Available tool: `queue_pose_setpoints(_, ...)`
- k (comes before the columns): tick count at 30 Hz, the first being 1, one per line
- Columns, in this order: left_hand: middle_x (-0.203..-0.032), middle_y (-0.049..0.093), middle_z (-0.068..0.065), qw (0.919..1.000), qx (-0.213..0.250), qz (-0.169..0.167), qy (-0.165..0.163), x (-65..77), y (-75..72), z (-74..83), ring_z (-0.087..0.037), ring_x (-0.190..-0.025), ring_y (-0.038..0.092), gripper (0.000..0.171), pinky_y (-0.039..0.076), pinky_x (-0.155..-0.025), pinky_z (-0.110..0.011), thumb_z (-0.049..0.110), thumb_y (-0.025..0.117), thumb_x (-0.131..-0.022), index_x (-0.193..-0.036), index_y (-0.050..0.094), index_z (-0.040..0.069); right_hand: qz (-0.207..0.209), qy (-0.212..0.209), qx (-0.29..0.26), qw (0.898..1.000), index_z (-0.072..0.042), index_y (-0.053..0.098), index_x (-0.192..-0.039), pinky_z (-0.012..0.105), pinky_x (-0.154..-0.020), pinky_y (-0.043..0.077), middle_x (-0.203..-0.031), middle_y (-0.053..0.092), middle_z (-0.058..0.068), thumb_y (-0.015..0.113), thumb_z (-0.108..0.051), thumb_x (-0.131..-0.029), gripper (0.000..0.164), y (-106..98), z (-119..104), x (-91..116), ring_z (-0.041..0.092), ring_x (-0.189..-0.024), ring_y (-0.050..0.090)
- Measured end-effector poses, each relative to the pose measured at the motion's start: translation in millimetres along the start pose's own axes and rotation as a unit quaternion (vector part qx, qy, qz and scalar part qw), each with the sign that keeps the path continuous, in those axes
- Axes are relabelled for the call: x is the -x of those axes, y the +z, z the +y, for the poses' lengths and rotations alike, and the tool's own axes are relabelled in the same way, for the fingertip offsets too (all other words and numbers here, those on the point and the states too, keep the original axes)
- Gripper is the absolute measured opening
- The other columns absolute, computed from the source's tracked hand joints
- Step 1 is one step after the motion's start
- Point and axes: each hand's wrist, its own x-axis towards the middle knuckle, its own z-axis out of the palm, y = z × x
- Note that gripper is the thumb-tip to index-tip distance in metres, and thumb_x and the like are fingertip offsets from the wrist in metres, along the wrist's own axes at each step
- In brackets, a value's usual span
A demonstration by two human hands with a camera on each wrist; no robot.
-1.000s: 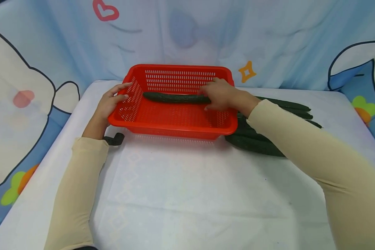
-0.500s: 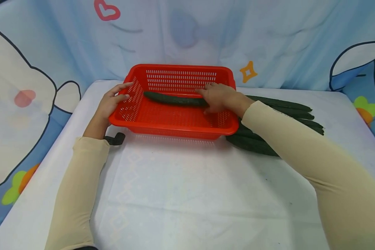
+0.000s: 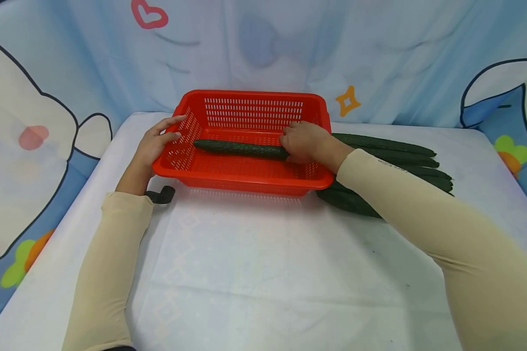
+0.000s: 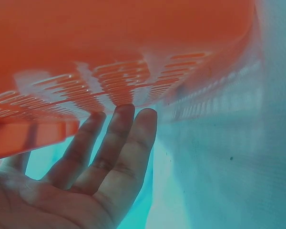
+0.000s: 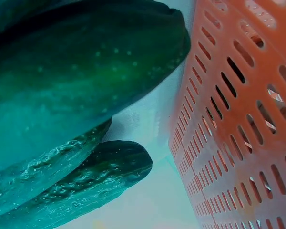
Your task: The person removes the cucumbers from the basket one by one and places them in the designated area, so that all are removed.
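Note:
A red plastic basket [image 3: 254,183] with slotted walls stands at the back of the table. My left hand [image 3: 154,142] holds its left end, with fingers over the rim in the head view; in the left wrist view, several fingers [image 4: 115,143] touch the slotted outer wall from below. One dark green cucumber [image 3: 241,148] lies lengthwise inside the basket. My right hand [image 3: 306,142] reaches over the right rim and grips that cucumber's right end, its fingers curled. The right wrist view does not show the right hand, only the basket's outer wall [image 5: 229,119] and cucumbers outside it.
Several more cucumbers [image 3: 391,144] lie side by side to the right of the basket, partly under the right forearm; their ends [image 5: 119,164] are close to the basket wall. A small black object [image 3: 161,195] is by the left wrist. A printed curtain [image 3: 263,44] hangs behind the table.
The cucumber in the basket has shifted toward me and slightly left. My right fingers, spread half a second ago, are now curled on its end. The left hand and basket stay put.

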Motion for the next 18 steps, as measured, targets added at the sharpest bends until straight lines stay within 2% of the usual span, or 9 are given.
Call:
queue_pose_setpoints(9, -0.153, 0.037, -0.007, 1.0000, 0.001, 0.000, -0.002, 2.5, 0.2, 1.8, -0.027, -0.126, 0.049, 0.046, 0.055, -0.086, -0.029, 0.018, 0.051, -0.101, -0.144, 0.050, 0.034, -0.005, -0.005, 0.000, 1.000, 0.000, 0.054, -0.132, 0.048, -0.114, 0.040, -0.128, 0.061, 0.018, 0.067, -0.036, -0.092, 0.056, 0.1, -0.3, 0.7, 0.034, -0.123, 0.054)
queue_pose_setpoints(13, -0.151, 0.037, -0.006, 1.0000, 0.001, -0.002, 0.000, 3.8, 0.0, 2.2, -0.025, -0.124, 0.049, 0.046, 0.054, -0.089, -0.030, 0.018, 0.050, -0.101, -0.145, 0.049, 0.032, 0.008, -0.001, -0.022, 1.000, -0.001, 0.053, -0.121, 0.045, -0.106, 0.047, -0.112, 0.068, 0.016, 0.065, -0.033, -0.092, 0.045, 1.3, 0.9, 1.4, 0.030, -0.109, 0.062)
queue_pose_setpoints(18, -0.150, 0.037, -0.007, 1.0000, 0.002, -0.005, -0.001, 5.7, 0.7, 3.8, -0.025, -0.123, 0.049, 0.046, 0.051, -0.092, -0.033, 0.018, 0.050, -0.101, -0.145, 0.049, 0.032, 0.006, 0.011, -0.083, 0.996, -0.007, 0.046, -0.112, 0.043, -0.098, 0.053, -0.092, 0.069, 0.011, 0.061, -0.025, -0.093, 0.030, 2.1, 1.6, 1.0, 0.024, -0.089, 0.067)
